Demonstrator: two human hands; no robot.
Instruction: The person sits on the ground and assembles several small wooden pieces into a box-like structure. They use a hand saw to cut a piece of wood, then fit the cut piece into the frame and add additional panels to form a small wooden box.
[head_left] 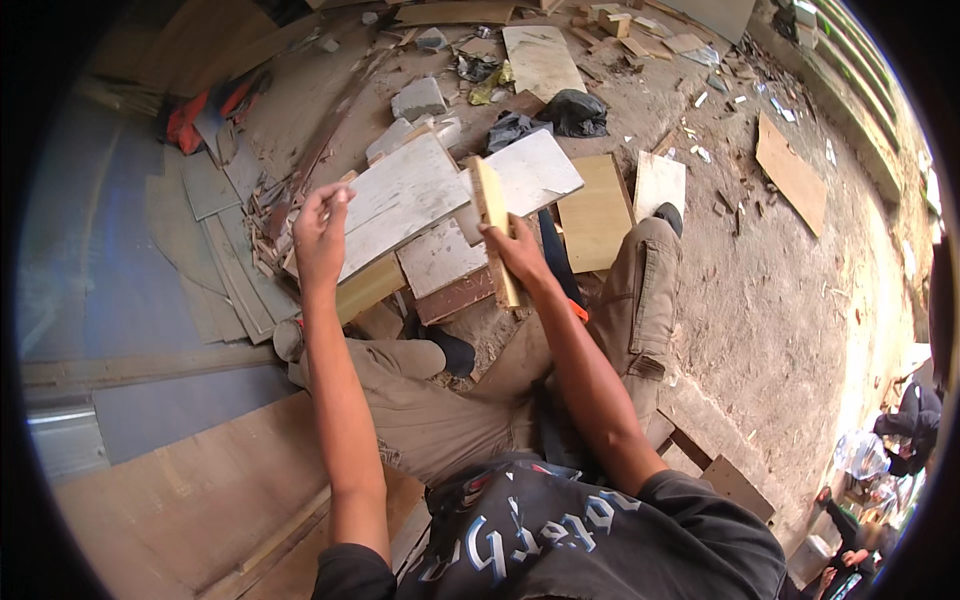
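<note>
A seated person's right hand [515, 252] is wrapped around a pale yellow wood strip [489, 195], a little nearer its close end than its far one. The strip is held in front of the lap, pointing away from the body, in front of a white board [410, 195] and beside a smaller white panel [530, 168]. The left hand [321, 228] is raised, well apart from the strip, fingers curled toward the thumb; whether it pinches anything small, I cannot tell. The strip looks light and stiff, not fragile, its dry surface unlikely to slip, though its rough edges may splinter. The best hold is probably across the narrow width, near the middle, where it should balance.
</note>
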